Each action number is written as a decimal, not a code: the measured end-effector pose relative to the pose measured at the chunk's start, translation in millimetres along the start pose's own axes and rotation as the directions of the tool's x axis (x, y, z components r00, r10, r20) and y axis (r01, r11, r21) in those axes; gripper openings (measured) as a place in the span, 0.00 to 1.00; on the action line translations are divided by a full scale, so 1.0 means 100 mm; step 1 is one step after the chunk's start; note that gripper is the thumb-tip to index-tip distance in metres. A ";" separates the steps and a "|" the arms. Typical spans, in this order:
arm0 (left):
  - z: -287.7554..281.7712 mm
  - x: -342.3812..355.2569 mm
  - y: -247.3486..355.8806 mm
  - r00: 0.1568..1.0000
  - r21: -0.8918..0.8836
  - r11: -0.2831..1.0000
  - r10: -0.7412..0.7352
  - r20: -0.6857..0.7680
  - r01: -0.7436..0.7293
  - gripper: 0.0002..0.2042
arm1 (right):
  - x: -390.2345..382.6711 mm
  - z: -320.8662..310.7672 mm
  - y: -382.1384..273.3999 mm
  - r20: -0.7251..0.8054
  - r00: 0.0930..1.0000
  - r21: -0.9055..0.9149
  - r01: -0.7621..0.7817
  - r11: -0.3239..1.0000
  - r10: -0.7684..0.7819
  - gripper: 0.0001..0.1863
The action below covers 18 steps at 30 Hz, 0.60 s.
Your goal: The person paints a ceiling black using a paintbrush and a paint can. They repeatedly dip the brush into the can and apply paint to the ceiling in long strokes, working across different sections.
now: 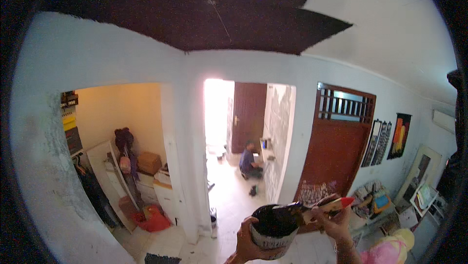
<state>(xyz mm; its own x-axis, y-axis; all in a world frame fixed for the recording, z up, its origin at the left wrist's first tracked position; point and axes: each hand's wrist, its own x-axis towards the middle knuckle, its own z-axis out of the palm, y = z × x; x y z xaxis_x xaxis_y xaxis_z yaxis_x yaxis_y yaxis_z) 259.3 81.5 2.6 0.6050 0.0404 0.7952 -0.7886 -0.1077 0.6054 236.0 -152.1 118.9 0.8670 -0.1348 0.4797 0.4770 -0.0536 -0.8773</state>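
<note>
A small paint pot point(277, 242), whitish outside and coated with dark paint inside, is gripped by my left hand point(247, 242), which wraps round its left side. Over the pot's rim lies a paintbrush point(333, 205) with a wooden handle and a red end, its dark bristles at the opening. My right hand point(335, 224) is closed round the handle. Overhead, a broad patch of dark paint point(161, 25) covers part of the white ceiling point(370, 35), with ragged edges along the wall and at the right.
Through the bright doorway ahead, a person point(250, 162) crouches beside a patchy wall. A brown door point(326, 154) stands right of it. The left opening shows a leaning white panel point(105, 166), boxes point(149, 162) and a red bag point(152, 219). A pink and yellow item point(390, 249) is at lower right.
</note>
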 end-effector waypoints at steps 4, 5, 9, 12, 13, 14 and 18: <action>0.09 0.01 0.17 0.997 0.127 0.989 0.076 0.002 -0.076 0.56 | 0.05 -0.13 -0.21 0.220 0.958 -0.031 0.195 0.980 -0.184 0.16; 0.09 0.03 0.20 0.997 0.106 0.991 0.082 0.002 -0.082 0.56 | 0.10 -0.13 -0.25 0.270 0.948 -0.014 0.175 0.984 -0.165 0.16; 0.12 0.03 0.34 0.998 0.072 0.995 0.066 -0.018 -0.065 0.55 | 0.27 -0.20 -0.33 0.448 0.835 -0.091 0.397 0.913 -0.319 0.14; 0.16 0.07 0.38 0.996 0.046 0.997 0.058 -0.062 -0.056 0.54 | 0.39 -0.27 -0.36 0.459 0.786 0.019 0.458 0.889 -0.414 0.15; 0.17 0.09 0.39 0.995 0.040 0.998 0.055 -0.082 -0.052 0.54 | 0.42 -0.29 -0.38 0.451 0.743 0.011 0.549 0.836 -0.494 0.15; 0.19 0.12 0.40 0.993 0.036 0.998 0.054 -0.101 -0.050 0.54 | 0.46 -0.30 -0.40 0.449 0.678 0.035 0.638 0.769 -0.583 0.15; 0.24 0.30 0.45 0.988 -0.049 0.998 0.042 -0.146 -0.050 0.53 | 0.64 -0.34 -0.56 0.402 0.612 0.138 0.695 0.705 -0.682 0.13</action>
<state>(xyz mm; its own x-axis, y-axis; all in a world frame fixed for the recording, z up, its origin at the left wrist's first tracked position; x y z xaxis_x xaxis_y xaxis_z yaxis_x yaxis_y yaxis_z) 244.0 54.1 52.7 0.5486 0.1806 0.8163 -0.8222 -0.0606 0.5660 259.7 -190.9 198.0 0.2630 0.3514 0.8985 0.9592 0.0051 -0.2828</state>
